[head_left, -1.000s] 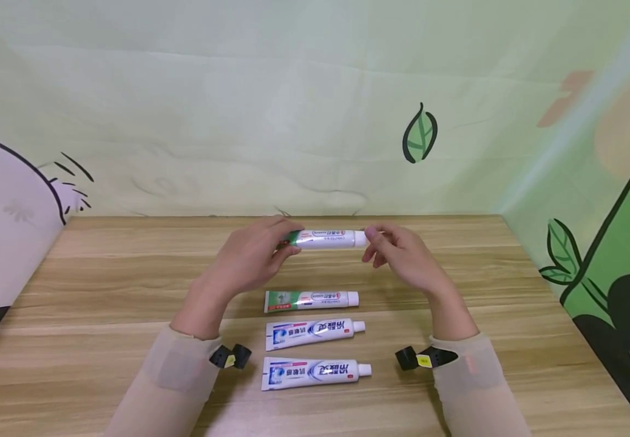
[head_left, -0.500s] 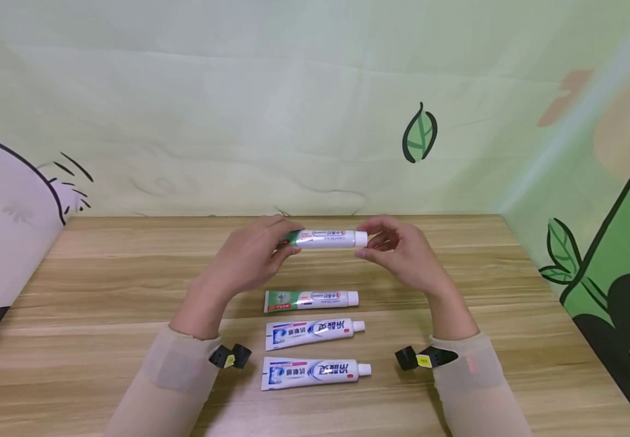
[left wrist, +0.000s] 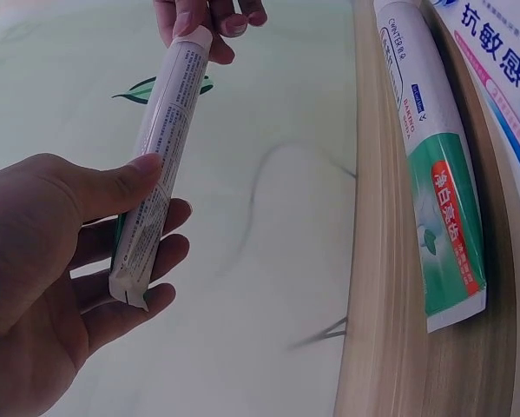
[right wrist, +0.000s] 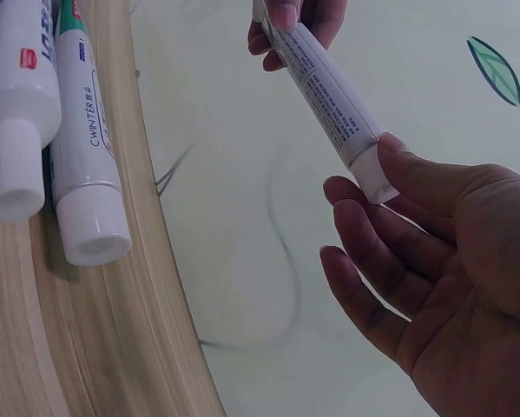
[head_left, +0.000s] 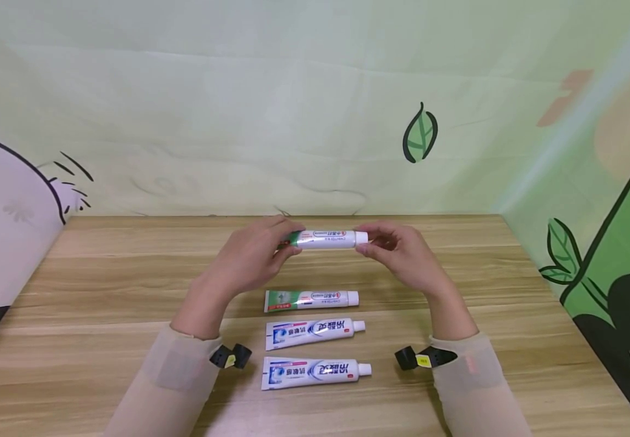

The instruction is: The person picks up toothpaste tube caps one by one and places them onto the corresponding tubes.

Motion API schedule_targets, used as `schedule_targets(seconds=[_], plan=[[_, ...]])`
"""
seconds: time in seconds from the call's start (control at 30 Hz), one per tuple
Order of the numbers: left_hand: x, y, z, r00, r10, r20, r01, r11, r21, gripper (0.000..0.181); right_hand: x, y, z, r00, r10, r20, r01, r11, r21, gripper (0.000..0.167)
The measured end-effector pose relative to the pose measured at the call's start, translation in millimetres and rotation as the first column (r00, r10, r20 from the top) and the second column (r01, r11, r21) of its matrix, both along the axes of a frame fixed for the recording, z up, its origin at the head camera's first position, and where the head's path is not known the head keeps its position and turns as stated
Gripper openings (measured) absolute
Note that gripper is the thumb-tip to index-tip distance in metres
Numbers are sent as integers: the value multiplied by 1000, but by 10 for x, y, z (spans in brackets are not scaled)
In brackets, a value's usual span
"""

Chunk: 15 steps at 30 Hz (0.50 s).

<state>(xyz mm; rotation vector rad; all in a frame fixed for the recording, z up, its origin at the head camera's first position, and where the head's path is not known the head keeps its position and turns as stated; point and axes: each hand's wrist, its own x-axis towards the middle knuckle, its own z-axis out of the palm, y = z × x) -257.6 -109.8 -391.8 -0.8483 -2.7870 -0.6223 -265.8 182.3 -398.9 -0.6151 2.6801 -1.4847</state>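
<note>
A green-and-white toothpaste tube (head_left: pixel 326 239) is held level above the far part of the table, its white cap (head_left: pixel 361 238) pointing right. My left hand (head_left: pixel 252 252) grips the green tail end, thumb on one face and fingers behind, as the left wrist view shows. At the other end, the thumb and fingers of my right hand (head_left: pixel 402 252) pinch the cap; the right wrist view shows the thumb (right wrist: pixel 407 161) on it. Below the hands lie a second green-and-white toothpaste tube (head_left: pixel 312 300) and two blue-and-white toothpaste tubes, a farther one (head_left: pixel 312 334) and a nearer one (head_left: pixel 312 372).
The wooden table (head_left: pixel 102 291) ends at a pale green printed backdrop (head_left: pixel 238 121) with leaf drawings. The lying tubes form a column in the middle, between my forearms, all with caps to the right. A small black camera sits on each wrist.
The right fingers have shifted around the cap, spreading and then closing on it again. The left hand and the raised tube have stayed in place, and the lying tubes have not moved.
</note>
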Motion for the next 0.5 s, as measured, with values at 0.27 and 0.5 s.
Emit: schedule_targets(seconds=[0.27, 0.5], plan=[[0, 1, -4, 1000, -3, -4, 3, 1000, 0, 36, 5, -18, -23, 998, 57, 36, -57, 998, 1, 24], [12, 5, 6, 1000, -10, -9, 10, 1000, 5, 37, -5, -46, -51, 997, 63, 54, -64, 998, 6, 26]])
